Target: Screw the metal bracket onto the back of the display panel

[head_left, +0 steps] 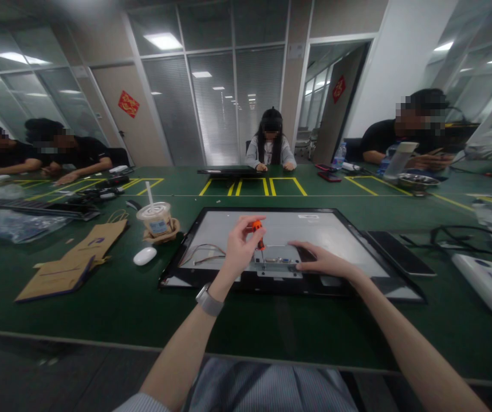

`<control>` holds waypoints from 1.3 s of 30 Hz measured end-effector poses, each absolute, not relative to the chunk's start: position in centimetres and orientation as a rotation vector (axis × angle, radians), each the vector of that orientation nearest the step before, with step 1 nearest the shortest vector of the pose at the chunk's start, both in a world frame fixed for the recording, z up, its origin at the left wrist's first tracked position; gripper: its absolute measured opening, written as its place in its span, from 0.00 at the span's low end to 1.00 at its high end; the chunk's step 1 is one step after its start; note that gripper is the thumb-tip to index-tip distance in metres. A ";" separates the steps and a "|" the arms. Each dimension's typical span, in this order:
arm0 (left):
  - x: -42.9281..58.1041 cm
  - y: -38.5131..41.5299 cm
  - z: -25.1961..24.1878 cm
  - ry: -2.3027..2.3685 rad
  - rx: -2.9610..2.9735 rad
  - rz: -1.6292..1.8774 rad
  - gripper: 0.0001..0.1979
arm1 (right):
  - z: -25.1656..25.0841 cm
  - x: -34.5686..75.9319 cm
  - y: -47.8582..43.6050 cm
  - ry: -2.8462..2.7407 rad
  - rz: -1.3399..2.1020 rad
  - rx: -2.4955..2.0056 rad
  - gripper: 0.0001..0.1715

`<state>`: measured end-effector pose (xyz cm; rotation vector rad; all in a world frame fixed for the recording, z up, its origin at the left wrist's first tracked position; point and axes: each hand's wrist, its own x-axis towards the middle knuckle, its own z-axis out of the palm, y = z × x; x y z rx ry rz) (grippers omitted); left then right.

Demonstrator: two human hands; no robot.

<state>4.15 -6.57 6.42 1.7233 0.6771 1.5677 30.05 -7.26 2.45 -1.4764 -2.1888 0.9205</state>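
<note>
A flat display panel [338, 234] with a black frame lies back side up on the green table in front of me. My left hand [241, 243] is closed around the orange handle of a screwdriver [258, 230], held nearly upright. Its tip points down at the left end of a metal bracket [278, 269] with connector ports along the panel's near side. My right hand [327, 263] grips the bracket's right end, thumb in front and fingers behind. Thin cables [205, 252] lie on the panel left of my left hand.
Left of the panel are a lidded drink cup [154, 220] with a straw, a white mouse [145, 256] and brown paper bags [74, 260]. To the right lie a black slab [400, 252], cables and a white device [488, 283]. Several people sit around the table.
</note>
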 end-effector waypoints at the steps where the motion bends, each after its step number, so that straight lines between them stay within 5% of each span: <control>1: 4.2 -6.6 6.4 0.698 1.737 1.604 0.10 | 2.4 30.1 -7.2 -2.190 0.915 -1.468 0.46; 23: 4.2 -7.3 6.8 0.696 1.683 1.604 0.15 | 2.7 29.9 -7.4 -2.200 0.890 -1.483 0.46; 39: 4.4 -7.0 6.5 0.778 1.667 1.666 0.08 | 2.4 30.0 -7.2 -2.203 0.884 -1.479 0.45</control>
